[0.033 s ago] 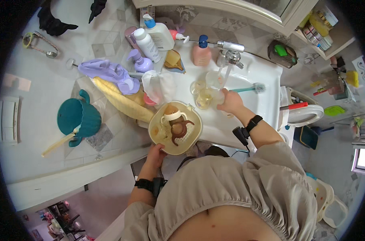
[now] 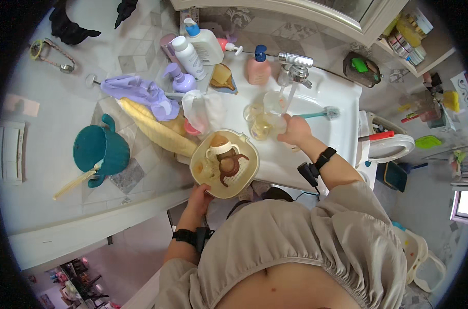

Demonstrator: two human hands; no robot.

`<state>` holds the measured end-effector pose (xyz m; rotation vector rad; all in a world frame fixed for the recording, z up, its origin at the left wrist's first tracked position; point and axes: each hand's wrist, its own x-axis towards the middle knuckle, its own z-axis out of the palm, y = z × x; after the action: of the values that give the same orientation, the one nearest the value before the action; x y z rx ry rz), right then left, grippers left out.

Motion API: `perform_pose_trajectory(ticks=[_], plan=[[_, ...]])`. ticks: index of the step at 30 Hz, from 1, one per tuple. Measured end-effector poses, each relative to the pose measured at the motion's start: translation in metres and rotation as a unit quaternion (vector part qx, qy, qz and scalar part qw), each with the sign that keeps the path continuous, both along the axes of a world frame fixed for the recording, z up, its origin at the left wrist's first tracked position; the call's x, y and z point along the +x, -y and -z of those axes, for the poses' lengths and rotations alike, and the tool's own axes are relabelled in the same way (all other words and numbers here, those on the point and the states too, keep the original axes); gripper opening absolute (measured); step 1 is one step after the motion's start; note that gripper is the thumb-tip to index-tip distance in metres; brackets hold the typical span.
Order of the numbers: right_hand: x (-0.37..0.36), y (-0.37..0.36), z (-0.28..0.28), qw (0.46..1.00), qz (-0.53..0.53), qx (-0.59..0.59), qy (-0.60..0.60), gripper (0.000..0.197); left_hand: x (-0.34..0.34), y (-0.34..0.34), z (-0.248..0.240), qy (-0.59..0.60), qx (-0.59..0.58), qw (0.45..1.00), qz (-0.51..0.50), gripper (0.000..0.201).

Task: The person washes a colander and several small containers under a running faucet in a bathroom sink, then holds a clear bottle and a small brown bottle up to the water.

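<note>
Within the white sink (image 2: 280, 167), clear containers (image 2: 262, 127).

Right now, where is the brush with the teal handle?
In the head view, right of centre, the teal-handled brush lies in the white sink, below the faucet and beside the person's right hand, bristles pointing right.

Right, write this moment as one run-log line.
left hand: gripping cream basin by rim; inside basin: white-handled bottle part; right hand: at translucent container, grip unclear; teal-handled brush: in sink
</note>
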<state>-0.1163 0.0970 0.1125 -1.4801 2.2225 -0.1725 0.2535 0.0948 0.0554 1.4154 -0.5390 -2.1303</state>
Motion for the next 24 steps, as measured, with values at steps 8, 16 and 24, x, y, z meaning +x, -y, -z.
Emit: perform_pose_trajectory(ticks=[8,16,24], plan=[[0.012,0.016,-0.03,0.971,-0.092,0.092,-0.202,0.059,-0.005,-0.002,-0.009,0.048,-0.011,0.999,0.002,0.043],[0.009,0.029,-0.039,0.923,-0.148,0.071,-0.348,0.03,0.007,-0.002,0.024,-0.027,-0.023,0.999,0.005,0.045],[0.004,0.037,-0.058,0.919,-0.133,0.0,-0.371,0.027,0.005,-0.002,0.021,-0.027,-0.04,0.999,0.017,0.047]])
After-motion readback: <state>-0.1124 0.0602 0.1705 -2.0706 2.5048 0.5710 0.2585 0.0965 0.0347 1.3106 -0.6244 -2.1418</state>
